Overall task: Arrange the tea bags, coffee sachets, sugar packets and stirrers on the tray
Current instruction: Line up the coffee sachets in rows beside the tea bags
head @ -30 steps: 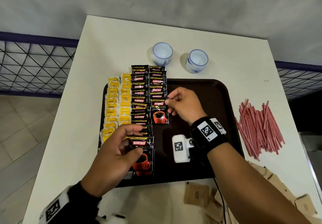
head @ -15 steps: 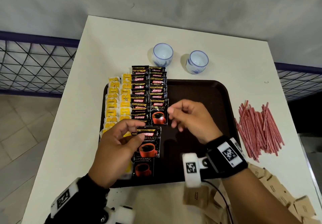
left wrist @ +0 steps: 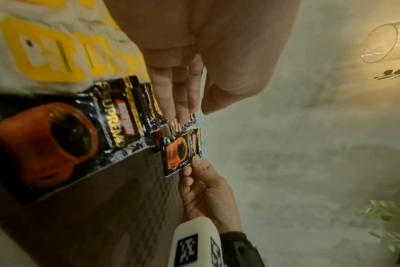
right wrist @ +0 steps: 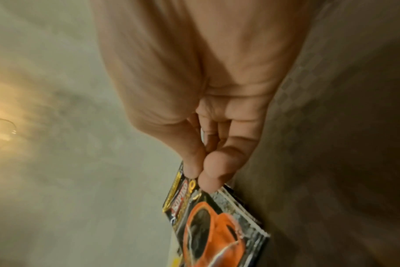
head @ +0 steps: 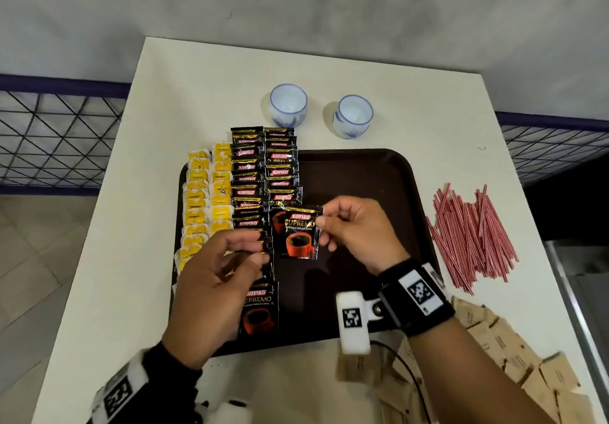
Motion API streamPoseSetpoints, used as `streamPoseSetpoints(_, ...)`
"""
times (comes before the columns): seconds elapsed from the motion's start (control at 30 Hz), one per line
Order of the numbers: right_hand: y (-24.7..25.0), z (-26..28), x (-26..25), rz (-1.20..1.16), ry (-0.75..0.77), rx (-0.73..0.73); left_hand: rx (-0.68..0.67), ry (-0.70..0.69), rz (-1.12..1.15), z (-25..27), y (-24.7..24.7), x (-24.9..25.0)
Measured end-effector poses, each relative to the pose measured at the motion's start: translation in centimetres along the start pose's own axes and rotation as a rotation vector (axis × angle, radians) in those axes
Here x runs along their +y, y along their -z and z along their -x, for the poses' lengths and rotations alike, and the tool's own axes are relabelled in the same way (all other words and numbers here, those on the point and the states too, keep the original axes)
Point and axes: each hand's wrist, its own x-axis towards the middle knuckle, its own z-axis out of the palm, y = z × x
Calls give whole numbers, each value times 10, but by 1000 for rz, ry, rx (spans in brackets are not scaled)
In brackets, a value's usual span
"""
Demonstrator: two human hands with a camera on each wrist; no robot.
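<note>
My right hand (head: 321, 222) pinches one black Kopiko coffee sachet (head: 301, 235) by its upper right edge, lifted above the dark brown tray (head: 362, 192). In the right wrist view, thumb and forefinger (right wrist: 201, 173) pinch that sachet (right wrist: 206, 225). My left hand (head: 244, 252) hovers over the near end of the coffee sachet rows (head: 263, 166), fingers relaxed, nothing between thumb and fingers (left wrist: 183, 101). Two rows of yellow tea bags (head: 204, 199) lie along the tray's left side. Red stirrers (head: 471, 232) and brown sugar packets (head: 510, 357) lie on the table to the right of the tray.
Two white and blue cups (head: 288, 110) (head: 352, 117) stand behind the tray. The tray's right half shows bare surface. The table's left and right edges drop off beside a wire mesh railing (head: 59, 146).
My left hand lifted a sachet from the near stack and passed it over. My right hand came back from the rows and now pinches that sachet.
</note>
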Motion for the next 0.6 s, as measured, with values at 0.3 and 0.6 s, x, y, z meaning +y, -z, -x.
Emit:
streamPoseSetpoints(0.3,-15,-35,8,62,-88,23,-11,48,-91,20,19,-13)
streamPoseSetpoints(0.6,-21,-34,12,78,-116,23,-33,39,-83,22,20,-19)
